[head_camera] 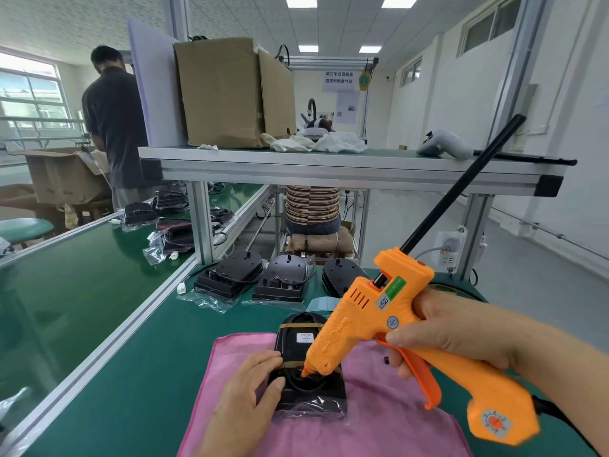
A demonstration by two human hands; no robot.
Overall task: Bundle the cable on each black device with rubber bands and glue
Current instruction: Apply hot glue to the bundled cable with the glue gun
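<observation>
A black device (298, 338) lies on a pink cloth (379, 420) at the near edge of the green bench. Its coiled cable (308, 384) sits on top with a rubber band (291, 365) across it. My left hand (245, 387) holds the device by its left side, thumb against the edge. My right hand (461, 334) grips an orange glue gun (389, 328) with a long black glue stick, a finger on the trigger. The gun's nozzle (304, 374) touches the coiled cable.
Three more black devices (230, 275) (283, 278) (339, 275) stand at the back of the bench, some on clear bags. A conveyor belt (66, 291) runs on the left. An upper shelf (329, 159) carries a cardboard box (227, 94). Two people work beyond.
</observation>
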